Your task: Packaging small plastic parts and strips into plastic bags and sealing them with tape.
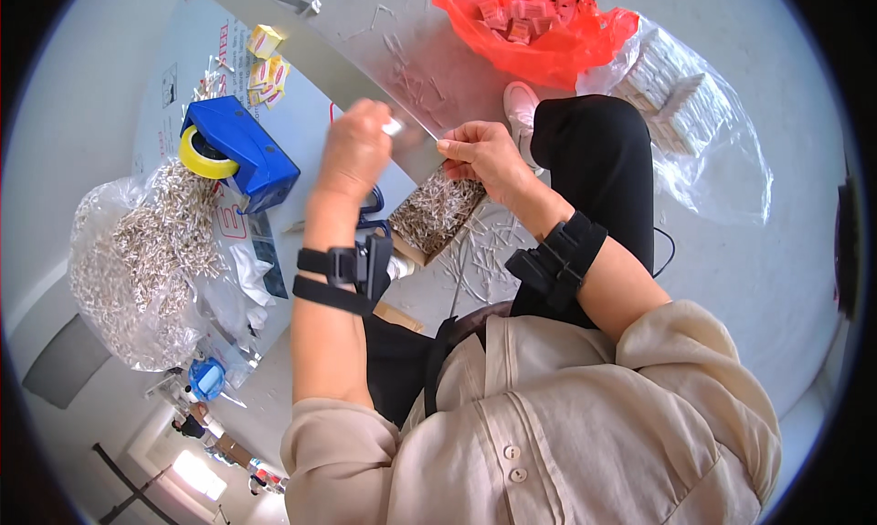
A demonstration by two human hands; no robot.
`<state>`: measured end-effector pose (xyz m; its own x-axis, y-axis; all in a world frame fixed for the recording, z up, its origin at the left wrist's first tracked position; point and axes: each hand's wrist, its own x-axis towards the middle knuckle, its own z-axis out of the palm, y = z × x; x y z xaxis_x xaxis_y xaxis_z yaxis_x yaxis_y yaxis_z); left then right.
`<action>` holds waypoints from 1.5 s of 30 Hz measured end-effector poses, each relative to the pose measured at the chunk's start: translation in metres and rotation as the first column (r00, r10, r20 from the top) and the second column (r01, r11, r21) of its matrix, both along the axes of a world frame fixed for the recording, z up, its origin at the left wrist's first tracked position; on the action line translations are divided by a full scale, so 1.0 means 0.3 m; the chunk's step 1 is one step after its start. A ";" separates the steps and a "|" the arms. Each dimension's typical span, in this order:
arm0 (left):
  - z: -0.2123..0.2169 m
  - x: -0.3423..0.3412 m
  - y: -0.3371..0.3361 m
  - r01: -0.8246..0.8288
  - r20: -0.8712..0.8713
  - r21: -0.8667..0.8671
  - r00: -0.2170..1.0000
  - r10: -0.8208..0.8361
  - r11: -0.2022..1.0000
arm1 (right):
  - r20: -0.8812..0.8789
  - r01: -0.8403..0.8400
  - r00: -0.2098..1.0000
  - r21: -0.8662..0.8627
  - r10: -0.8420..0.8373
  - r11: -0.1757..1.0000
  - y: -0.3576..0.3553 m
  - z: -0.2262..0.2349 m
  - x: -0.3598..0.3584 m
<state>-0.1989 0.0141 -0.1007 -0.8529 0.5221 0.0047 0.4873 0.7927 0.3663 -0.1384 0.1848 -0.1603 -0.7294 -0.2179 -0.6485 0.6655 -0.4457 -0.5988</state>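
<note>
My left hand is curled into a closed grip above the table's edge. A small white blurred thing shows at its fingers; its kind cannot be made out. Just to the right, my right hand has thumb and fingers pinched together at the metal table edge, and what lies between them is too small to name. Below the hands stands an open cardboard box full of short, thin white and brown pieces. Scissors with dark blue handles lie partly hidden beside my left forearm.
On the table are a blue tape dispenser, small yellow packets and a clear bag of thin pieces. A red bag and a clear bag of white bundles lie on the floor. Loose white sticks are scattered there.
</note>
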 end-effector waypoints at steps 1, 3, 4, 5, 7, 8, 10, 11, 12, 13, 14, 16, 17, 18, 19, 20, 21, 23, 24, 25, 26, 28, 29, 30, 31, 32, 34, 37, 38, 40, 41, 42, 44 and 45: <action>-0.005 0.013 0.017 0.068 0.019 0.001 0.997 -0.068 0.998 | 0.004 0.001 1.000 0.013 -0.001 1.000 0.004 -0.004 0.002; 0.005 0.016 0.018 0.065 0.031 -0.051 0.998 -0.063 0.997 | 0.015 0.002 1.000 0.010 -0.003 1.000 0.002 -0.006 -0.001; 0.008 -0.010 0.003 0.019 0.012 -0.042 1.000 -0.019 0.999 | 0.030 0.002 1.000 0.007 -0.002 1.000 0.002 -0.007 -0.003; 0.015 -0.026 -0.010 -0.032 -0.002 -0.037 1.000 0.032 0.999 | 0.031 -0.002 1.000 0.004 0.001 1.000 -0.002 -0.001 -0.001; 0.018 -0.026 -0.019 -0.074 0.011 -0.067 0.997 0.075 0.995 | -0.002 0.001 1.000 0.003 -0.001 1.000 -0.011 0.011 0.001; 0.003 0.001 0.004 -0.016 0.019 -0.014 1.000 0.016 1.000 | -0.006 0.004 1.000 0.007 -0.004 1.000 -0.005 0.003 -0.006; 0.006 0.059 0.050 0.048 0.083 -0.011 0.995 -0.047 0.999 | 0.039 0.015 0.999 0.013 -0.015 1.000 0.006 -0.011 -0.002; 0.012 0.054 0.038 0.044 0.083 -0.014 0.996 -0.043 0.999 | 0.037 0.011 0.999 0.009 -0.011 1.000 0.001 -0.006 -0.001; 0.020 0.041 0.021 0.004 0.075 0.008 0.997 -0.004 1.000 | 0.018 0.014 1.000 0.001 -0.014 1.000 -0.006 -0.003 -0.001; 0.023 0.031 0.010 -0.037 0.068 0.030 0.997 0.034 0.999 | -0.001 0.018 1.000 -0.007 -0.018 1.000 -0.011 0.001 -0.001; 0.015 0.024 0.013 -0.051 0.069 0.037 0.996 0.048 0.998 | 0.002 0.017 1.000 -0.008 -0.017 1.000 -0.008 0.002 -0.001; -0.009 0.098 0.040 -0.111 0.054 -0.018 0.992 0.112 0.994 | -0.010 -0.008 1.000 0.013 0.008 1.000 0.004 0.005 -0.001; -0.021 0.128 0.072 -0.161 0.028 -0.062 0.986 0.163 0.985 | -0.013 0.003 1.000 0.018 -0.003 1.000 0.011 0.001 -0.007; -0.018 0.169 0.098 -0.162 0.013 -0.053 0.987 0.163 0.985 | -0.014 0.006 1.000 0.010 -0.006 1.000 0.010 -0.003 -0.002; -0.020 0.159 0.101 -0.157 0.012 -0.050 0.987 0.158 0.986 | -0.014 0.010 1.000 0.003 -0.010 1.000 0.011 -0.008 0.000; -0.018 0.149 0.092 -0.179 -0.044 -0.088 0.983 0.176 0.980 | -0.015 0.015 1.000 -0.004 -0.016 1.000 0.004 -0.010 0.002; -0.018 0.133 0.069 -0.208 -0.105 -0.127 0.975 0.196 0.970 | -0.018 0.005 1.000 -0.009 -0.005 1.000 -0.004 0.000 0.001; -0.025 0.047 0.035 -0.322 -0.190 -0.097 0.935 0.300 0.942 | -0.035 -0.001 0.999 0.008 0.001 1.000 -0.008 0.012 -0.004; -0.029 0.051 0.038 -0.340 -0.137 -0.130 0.937 0.322 0.932 | -0.039 -0.001 0.999 0.009 0.001 1.000 -0.008 0.007 -0.003; -0.034 0.063 0.045 -0.356 -0.085 -0.164 0.934 0.346 0.920 | -0.032 -0.002 0.999 -0.004 0.002 1.000 -0.011 -0.002 0.003; -0.052 0.102 0.083 -0.308 -0.079 -0.126 0.951 0.300 0.943 | -0.018 0.008 1.000 -0.009 -0.008 1.000 0.002 -0.019 0.006; -0.049 0.162 0.126 -0.283 -0.032 -0.067 0.959 0.282 0.957 | -0.017 0.015 1.000 0.006 -0.015 1.000 0.016 -0.021 -0.003; -0.038 0.144 0.105 -0.289 -0.037 -0.072 0.957 0.287 0.955 | -0.014 0.001 1.000 0.010 -0.001 1.000 0.006 -0.011 0.000; -0.034 0.110 0.068 -0.331 -0.119 -0.095 0.940 0.320 0.939 | -0.012 -0.011 1.000 0.003 0.011 1.000 -0.005 0.002 0.002; -0.030 0.078 0.035 -0.373 -0.202 -0.114 0.916 0.347 0.921 | -0.038 -0.011 0.999 -0.006 0.011 1.000 -0.014 0.013 0.001; -0.032 0.033 0.035 -0.385 -0.213 -0.063 0.907 0.364 0.921 | -0.064 0.003 0.998 -0.005 -0.004 1.000 -0.006 0.013 -0.007; -0.043 0.098 0.071 -0.359 -0.178 -0.069 0.923 0.342 0.931 | -0.049 0.001 0.999 -0.002 -0.001 1.000 0.003 0.002 0.007; -0.059 0.195 0.121 -0.328 -0.131 -0.066 0.939 0.318 0.942 | -0.030 0.012 0.999 -0.003 -0.012 1.000 0.014 -0.015 -0.002; -0.051 0.185 0.107 -0.340 -0.168 -0.062 0.930 0.326 0.938 | -0.022 -0.002 1.000 -0.016 0.002 1.000 0.005 -0.010 0.000; -0.033 0.123 0.076 -0.404 -0.204 -0.077 0.901 0.382 0.911 | -0.046 -0.004 0.999 -0.009 0.003 1.000 -0.007 0.009 0.000; -0.033 0.072 0.064 -0.449 -0.209 -0.096 0.882 0.423 0.888 | -0.071 0.008 0.997 0.003 -0.008 1.000 -0.007 0.014 -0.001; -0.035 0.050 0.054 -0.459 -0.200 -0.096 0.878 0.435 0.883 | -0.071 0.007 0.997 0.002 -0.007 1.000 -0.011 0.010 0.005; -0.059 0.122 0.096 -0.427 -0.162 -0.103 0.899 0.408 0.899 | -0.038 0.018 0.999 0.001 -0.018 1.000 -0.001 -0.014 0.008; -0.064 0.165 0.121 -0.396 -0.131 -0.115 0.915 0.381 0.911 | -0.043 0.029 0.999 0.002 -0.029 1.000 0.004 -0.015 -0.003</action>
<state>-0.1494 0.0504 -0.1199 -0.9869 0.1510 0.0560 0.1594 0.9656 0.2054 -0.1393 0.1861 -0.1649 -0.7626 -0.1948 -0.6169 0.6259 -0.4631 -0.6275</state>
